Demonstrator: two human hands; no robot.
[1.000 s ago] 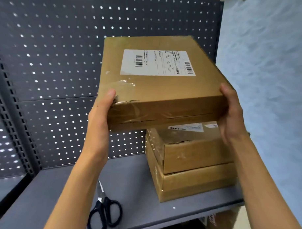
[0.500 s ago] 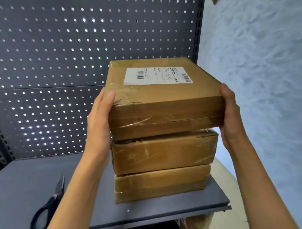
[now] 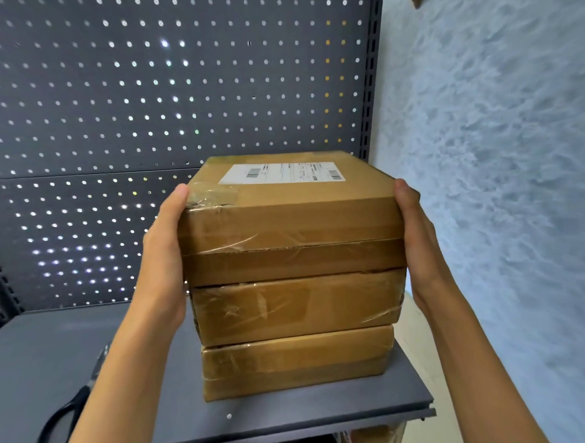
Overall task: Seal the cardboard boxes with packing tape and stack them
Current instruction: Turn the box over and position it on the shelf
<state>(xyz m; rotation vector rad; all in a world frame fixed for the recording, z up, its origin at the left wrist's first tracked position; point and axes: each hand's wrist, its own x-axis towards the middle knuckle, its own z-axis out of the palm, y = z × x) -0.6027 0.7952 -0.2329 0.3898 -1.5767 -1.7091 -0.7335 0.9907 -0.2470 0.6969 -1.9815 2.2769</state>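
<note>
- Sitting dead centre of the frame, the top box (image 3: 292, 218) rests on the middle box (image 3: 297, 307), which rests on the bottom box (image 3: 296, 363).
- Left hand (image 3: 163, 255) lies flat against the top box's left side, thumb tip up at the taped corner.
- Right hand (image 3: 414, 237) presses the right side, fingers hidden behind it.
- Whole stack stands on the grey shelf (image 3: 291, 417); black scissors (image 3: 66, 424) lie at lower left.
</note>
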